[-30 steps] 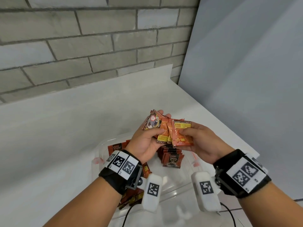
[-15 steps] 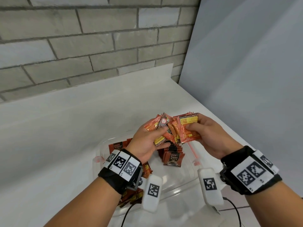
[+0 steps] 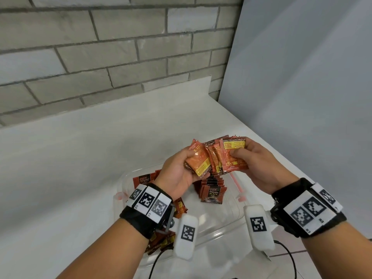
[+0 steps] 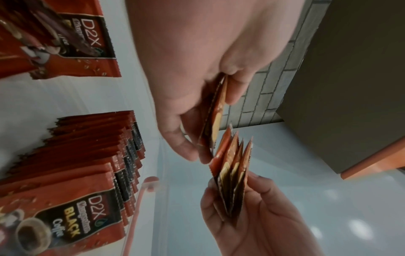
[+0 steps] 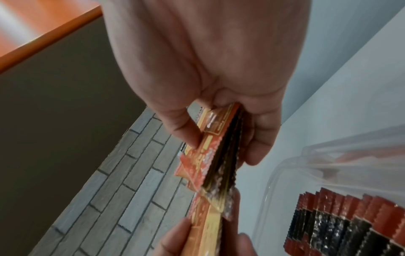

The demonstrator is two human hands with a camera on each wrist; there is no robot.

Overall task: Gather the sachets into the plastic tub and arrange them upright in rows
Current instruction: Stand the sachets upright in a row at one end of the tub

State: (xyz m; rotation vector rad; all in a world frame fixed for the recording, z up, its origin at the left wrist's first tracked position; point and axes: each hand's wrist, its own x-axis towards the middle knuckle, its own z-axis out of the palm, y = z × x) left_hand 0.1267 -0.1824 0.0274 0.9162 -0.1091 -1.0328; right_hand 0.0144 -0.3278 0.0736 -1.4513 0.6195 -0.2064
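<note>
A: Where does the head view look from?

B: From above and behind both forearms, angled down and forward at the white counter (image 3: 80,162), facing the brick wall (image 3: 100,57).

A: The wrist views?

B: Very near, each looking along its own palm toward the fingers, tilted upward.

A: What is shared?

B: The held sachets (image 3: 221,158) and the plastic tub (image 5: 328,155).
</note>
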